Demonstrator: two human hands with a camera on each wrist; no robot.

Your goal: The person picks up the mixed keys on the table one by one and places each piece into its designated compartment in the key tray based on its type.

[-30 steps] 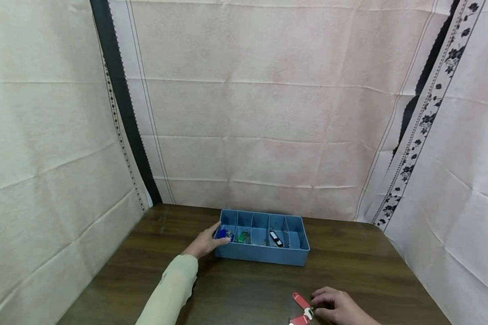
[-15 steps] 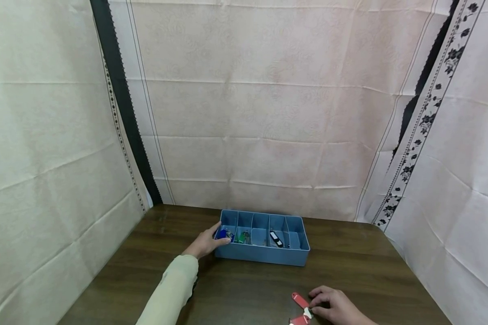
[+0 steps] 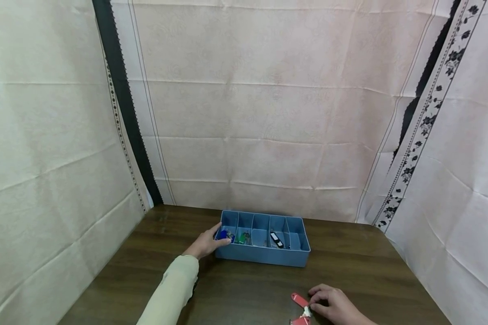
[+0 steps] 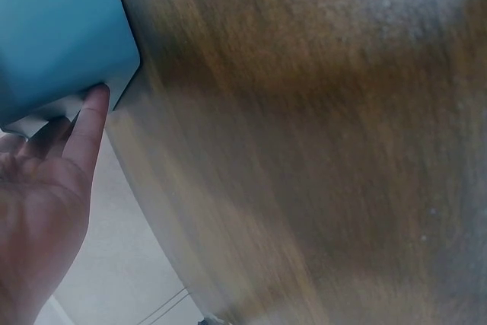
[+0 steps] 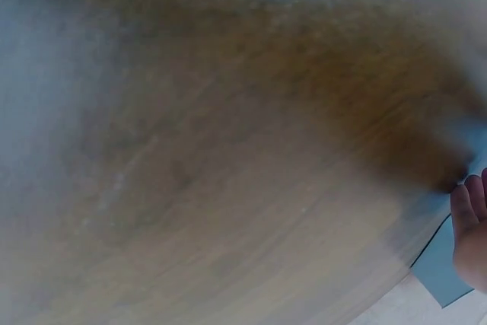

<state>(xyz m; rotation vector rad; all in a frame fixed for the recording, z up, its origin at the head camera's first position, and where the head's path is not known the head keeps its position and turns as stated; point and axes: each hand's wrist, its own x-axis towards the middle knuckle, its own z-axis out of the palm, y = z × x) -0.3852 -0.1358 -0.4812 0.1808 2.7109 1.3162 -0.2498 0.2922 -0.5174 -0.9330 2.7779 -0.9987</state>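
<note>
A blue box [image 3: 264, 256] with several compartments stands at the back of the table. My left hand [image 3: 206, 243] grips its left end, thumb over the front corner; in the left wrist view the fingers [image 4: 87, 131] lie against the outer wall. Near the front, my right hand [image 3: 334, 303] has curled fingers at two red tags, an upper red tag [image 3: 299, 299] with a hole and a lower red tag [image 3: 301, 321] partly cut off. A white piece [image 3: 307, 311] lies between them, touching or nearly touching my fingertips. Whether I pinch anything is hidden.
Inside the box lie a blue item [image 3: 223, 235], a green item [image 3: 243, 238] with metallic bits, and a black item with white patches [image 3: 276, 239]. Pale cloth [image 3: 264, 113] hangs behind and on both sides of the brown table [image 3: 244, 289].
My right hand has shifted slightly left, with thumb and fingers closer to the white piece; a small dark green bit there is now hidden. My left hand stays put.
</note>
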